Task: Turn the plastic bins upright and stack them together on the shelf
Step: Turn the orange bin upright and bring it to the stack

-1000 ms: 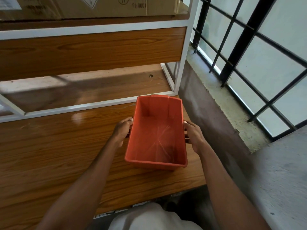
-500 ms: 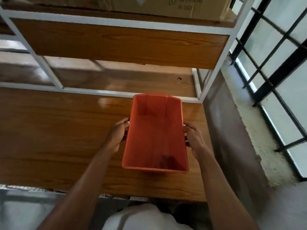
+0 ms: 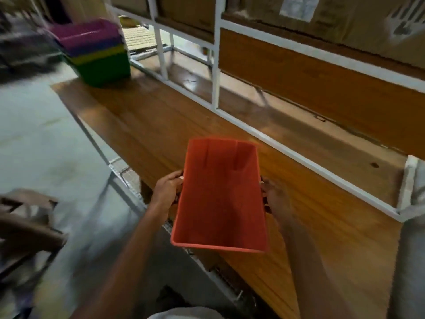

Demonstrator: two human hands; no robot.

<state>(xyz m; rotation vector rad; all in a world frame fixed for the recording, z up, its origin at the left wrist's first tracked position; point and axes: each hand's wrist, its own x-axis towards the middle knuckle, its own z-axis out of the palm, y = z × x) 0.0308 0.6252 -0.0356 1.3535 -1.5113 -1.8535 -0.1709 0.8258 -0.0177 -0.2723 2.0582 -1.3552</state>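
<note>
Item: orange bin [image 3: 220, 199], upright, gripped at both long sides by your left hand [image 3: 166, 192] and right hand [image 3: 274, 198], fingers curled round its rim, now swung leftward above the shelf [image 3: 142, 125] toward the bin stack [image 3: 96, 51], nesting likely next.

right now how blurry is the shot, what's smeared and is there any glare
Head view: motion blur smears the stacked bins at far left and softens the right hand; the orange bin and left hand stay clearer; a glare patch sits on the wooden shelf.
</note>
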